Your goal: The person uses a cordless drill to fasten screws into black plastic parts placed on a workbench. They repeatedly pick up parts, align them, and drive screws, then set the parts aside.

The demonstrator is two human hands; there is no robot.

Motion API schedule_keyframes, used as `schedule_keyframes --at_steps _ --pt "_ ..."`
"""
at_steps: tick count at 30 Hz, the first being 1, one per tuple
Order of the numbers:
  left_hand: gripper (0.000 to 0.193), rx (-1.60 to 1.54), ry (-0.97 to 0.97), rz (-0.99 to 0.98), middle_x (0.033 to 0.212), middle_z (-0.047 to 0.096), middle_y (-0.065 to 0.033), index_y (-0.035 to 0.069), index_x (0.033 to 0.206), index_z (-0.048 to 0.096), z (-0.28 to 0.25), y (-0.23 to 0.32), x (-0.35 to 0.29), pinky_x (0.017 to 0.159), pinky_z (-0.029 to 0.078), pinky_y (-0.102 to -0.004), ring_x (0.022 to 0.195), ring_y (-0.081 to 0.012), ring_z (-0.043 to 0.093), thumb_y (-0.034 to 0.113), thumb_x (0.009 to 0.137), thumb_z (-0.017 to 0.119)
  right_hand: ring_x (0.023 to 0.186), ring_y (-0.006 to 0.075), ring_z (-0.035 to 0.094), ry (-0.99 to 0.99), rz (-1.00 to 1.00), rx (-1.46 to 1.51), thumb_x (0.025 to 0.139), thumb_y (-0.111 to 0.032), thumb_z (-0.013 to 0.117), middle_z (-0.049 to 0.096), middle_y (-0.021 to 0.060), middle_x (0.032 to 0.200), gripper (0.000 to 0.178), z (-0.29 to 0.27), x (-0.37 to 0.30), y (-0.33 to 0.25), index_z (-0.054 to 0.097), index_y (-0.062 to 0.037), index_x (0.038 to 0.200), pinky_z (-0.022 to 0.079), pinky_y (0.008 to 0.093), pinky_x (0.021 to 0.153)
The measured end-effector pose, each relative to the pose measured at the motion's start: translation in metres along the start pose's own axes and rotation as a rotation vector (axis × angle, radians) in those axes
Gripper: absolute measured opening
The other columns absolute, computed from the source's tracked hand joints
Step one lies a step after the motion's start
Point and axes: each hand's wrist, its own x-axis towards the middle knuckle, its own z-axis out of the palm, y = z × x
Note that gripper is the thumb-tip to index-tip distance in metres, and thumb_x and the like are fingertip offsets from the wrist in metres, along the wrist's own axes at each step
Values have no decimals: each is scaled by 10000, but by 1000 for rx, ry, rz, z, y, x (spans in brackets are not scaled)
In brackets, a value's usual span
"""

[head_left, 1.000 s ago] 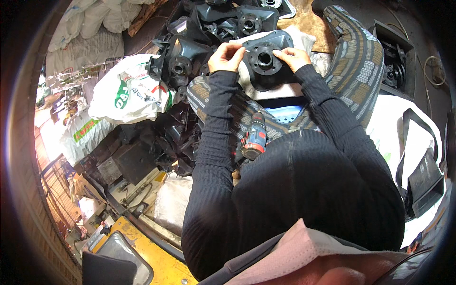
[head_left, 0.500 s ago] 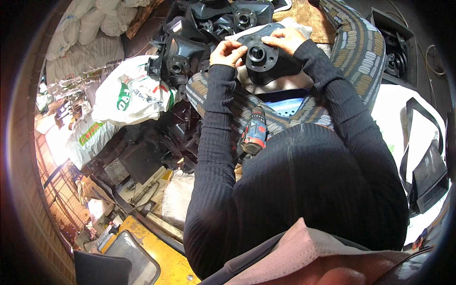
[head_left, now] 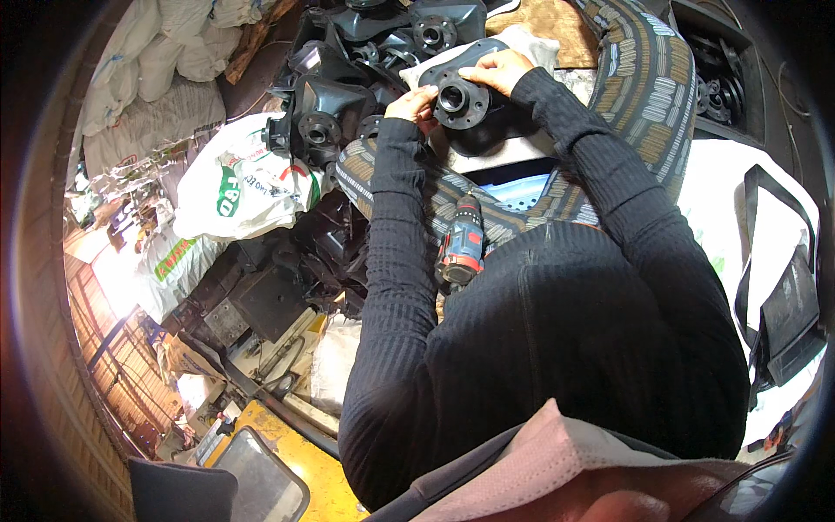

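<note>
A black plastic part with a round, holed flange and a central tube [head_left: 475, 113] is held above my lap, its flange side showing. My left hand [head_left: 414, 107] grips the flange's left edge, fingertips pinched together. Over the top edge, my right hand [head_left: 503, 71] has its fingers closed on the same part, close to the tube. White cloth or sacking [head_left: 531, 45] lies behind and under the part. A blue and black cordless drill [head_left: 462, 246] with a red patch rests on my lap, below my left hand and touching neither hand.
Similar black flanged parts [head_left: 320, 130] are piled to the left and beyond my hands. White plastic bags [head_left: 252, 187] bulge at the left. Patterned fabric [head_left: 648, 122] curves along the right, beside a dark crate [head_left: 726, 83]. A yellow metal surface [head_left: 335, 483] shows at lower left.
Both hands have shifted slightly up and left with the black part, and its flange has turned a little. The drill stays on my lap.
</note>
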Motion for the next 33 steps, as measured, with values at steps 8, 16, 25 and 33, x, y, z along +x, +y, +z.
schedule_keyframes --at_steps 8,16,25,33 --pt "267 43 1 96 925 635 -138 -54 998 569 -9 -10 5 729 513 -347 822 -224 625 116 805 642 687 177 628 5 6 22 739 -523 642 670 77 730 457 4 -1 -1 708 -74 793 480 302 670" --pt "310 -123 48 58 1003 627 -104 43 1081 576 13 -21 -2 748 504 -335 875 -217 612 215 832 641 705 206 638 82 66 -7 714 -580 637 670 87 737 499 8 0 16 703 -90 774 487 309 684" --pt "333 123 138 481 945 649 -89 -27 1122 581 -3 -59 22 545 463 -219 698 -132 615 184 867 621 637 172 593 174 -19 -28 734 -537 644 630 69 667 468 21 1 32 670 -70 754 467 308 647" --pt "481 1194 -200 527 995 600 -108 9 1234 504 -37 3 -169 820 467 -311 926 -194 589 97 781 640 672 191 631 165 0 -94 734 -543 650 661 89 718 465 10 4 40 689 -87 813 490 307 658"
